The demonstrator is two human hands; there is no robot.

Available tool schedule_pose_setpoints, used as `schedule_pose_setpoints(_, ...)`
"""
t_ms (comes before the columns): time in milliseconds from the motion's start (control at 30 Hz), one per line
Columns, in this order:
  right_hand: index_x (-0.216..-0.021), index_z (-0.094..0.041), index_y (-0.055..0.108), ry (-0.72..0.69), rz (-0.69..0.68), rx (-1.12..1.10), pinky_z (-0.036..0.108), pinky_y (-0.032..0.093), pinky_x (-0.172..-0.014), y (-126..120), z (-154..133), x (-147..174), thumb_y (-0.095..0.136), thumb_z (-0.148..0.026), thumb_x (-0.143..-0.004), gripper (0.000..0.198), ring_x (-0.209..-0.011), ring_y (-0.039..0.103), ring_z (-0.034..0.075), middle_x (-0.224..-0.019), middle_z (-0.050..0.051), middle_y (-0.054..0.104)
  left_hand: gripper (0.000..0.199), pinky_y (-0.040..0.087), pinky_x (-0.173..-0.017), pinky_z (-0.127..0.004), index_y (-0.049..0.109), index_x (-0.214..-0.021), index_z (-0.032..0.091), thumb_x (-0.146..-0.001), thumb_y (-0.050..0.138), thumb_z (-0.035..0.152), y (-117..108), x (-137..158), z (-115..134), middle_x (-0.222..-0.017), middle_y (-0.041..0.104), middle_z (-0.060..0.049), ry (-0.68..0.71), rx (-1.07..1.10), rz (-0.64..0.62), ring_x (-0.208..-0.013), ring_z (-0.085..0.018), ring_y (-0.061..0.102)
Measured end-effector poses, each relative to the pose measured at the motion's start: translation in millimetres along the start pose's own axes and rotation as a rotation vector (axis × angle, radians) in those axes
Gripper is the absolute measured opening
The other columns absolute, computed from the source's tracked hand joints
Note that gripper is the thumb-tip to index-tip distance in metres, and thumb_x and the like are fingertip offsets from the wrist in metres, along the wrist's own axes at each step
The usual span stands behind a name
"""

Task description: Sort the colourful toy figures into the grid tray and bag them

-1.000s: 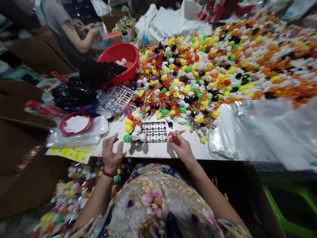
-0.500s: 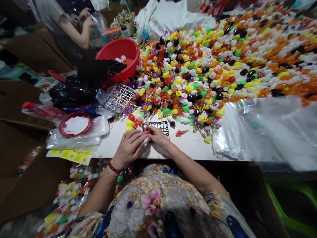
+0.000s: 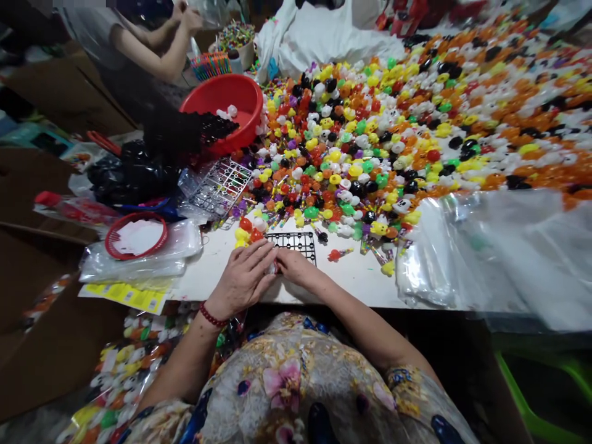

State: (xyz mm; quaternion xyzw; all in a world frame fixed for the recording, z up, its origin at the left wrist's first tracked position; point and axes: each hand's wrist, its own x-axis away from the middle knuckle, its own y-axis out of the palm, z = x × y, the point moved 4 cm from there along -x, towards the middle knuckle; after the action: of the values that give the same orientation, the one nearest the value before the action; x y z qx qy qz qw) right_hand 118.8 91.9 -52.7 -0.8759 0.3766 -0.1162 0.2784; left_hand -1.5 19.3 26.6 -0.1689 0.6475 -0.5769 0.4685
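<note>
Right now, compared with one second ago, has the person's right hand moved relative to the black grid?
Yes: the right hand has moved left, from beside the black grid's right edge to covering part of its near side.

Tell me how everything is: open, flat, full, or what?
Left hand: curled, fingers together.
Right hand: fingers bent, seems to touch the left.
Black plastic grid: flat, partly covered.
Red basin: open-topped, partly filled.
Red basket: open-topped, holding white pieces.
Clear plastic bags: lying wrinkled, layered.
Colorful plastic toys: heaped loosely.
</note>
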Motion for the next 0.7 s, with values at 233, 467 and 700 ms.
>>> schedule_pose_setpoints(233,-0.12,-0.017,0.06,-0.074,0.086,0.218,0.031,0.05,-0.092,2,-3,16,0.049,-0.01,-0.092,0.031,-0.101,0.062,0.019,-0.112,0.01,0.067,0.036,0.039,-0.095,-0.041,0.054,-0.131,0.018,-0.096,0.051,0.023,1,-3,1,-0.127,0.067,-0.014,0.045,-0.044,0.055,-0.119,-0.026,0.06)
schedule_pose_setpoints(467,-0.107,-0.017,0.062,0.387,0.793,0.575,0.039,0.051,-0.089,-125,58,117,0.043,-0.008,-0.087,0.029,-0.097,0.058,0.025,-0.103,0.013,0.059,0.029,0.044,-0.089,-0.04,0.056,-0.123,0.018,-0.094,0.053,0.021,-3,-5,1,-0.117,0.068,-0.014,0.104,-0.047,0.118,-0.112,-0.026,0.062)
schedule_pose_setpoints(700,-0.091,-0.021,0.061,0.583,0.861,0.656,0.038,0.05,-0.081,-184,102,160,0.047,-0.012,-0.081,0.02,-0.089,0.055,0.023,-0.096,0.009,0.057,0.032,0.051,-0.088,-0.041,0.055,-0.123,0.018,-0.092,0.057,0.022,-2,-6,-1,-0.113,0.064,-0.014,0.085,0.01,0.136,-0.111,-0.027,0.06)
